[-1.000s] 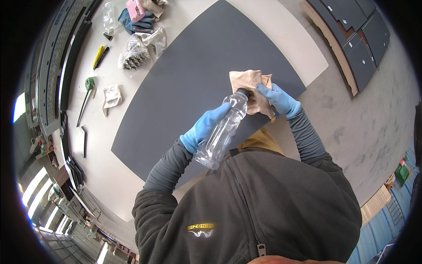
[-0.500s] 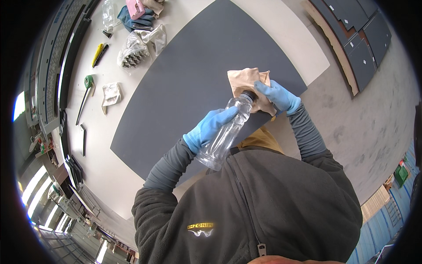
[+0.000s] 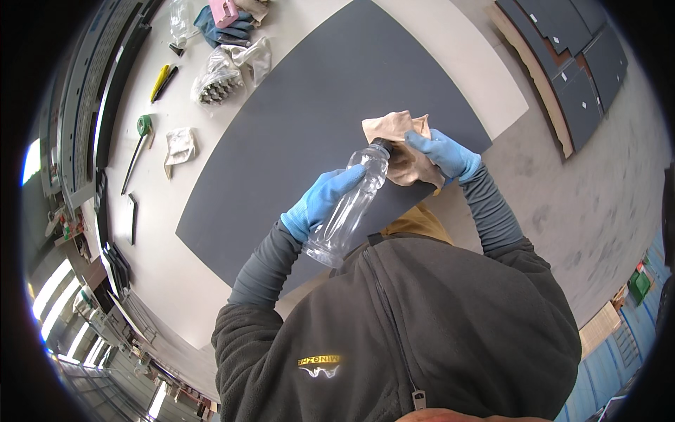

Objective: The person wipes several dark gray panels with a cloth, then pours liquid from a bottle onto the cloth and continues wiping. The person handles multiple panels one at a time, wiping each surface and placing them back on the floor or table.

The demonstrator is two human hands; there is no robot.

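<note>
My left hand, in a light-blue glove, is wrapped round a clear plastic bottle with a black cap. The bottle is tilted, its capped end up toward the right, beside a beige cloth. In its blue glove, my right hand grips that cloth, which hangs loosely from the fingers. How much liquid the bottle holds I cannot make out. Beneath both hands lies a large dark grey panel on a pale table.
Left of the panel lie a white cloth, a green tape measure, a yellow cutter and a bag of metal parts. Farther back are blue gloves, a pink object and another clear bottle. Dark panels are stacked at far right.
My left hand has drawn the bottle a little left, so its cap sits farther from my right fingers. The right hand and cloth have hardly moved.
</note>
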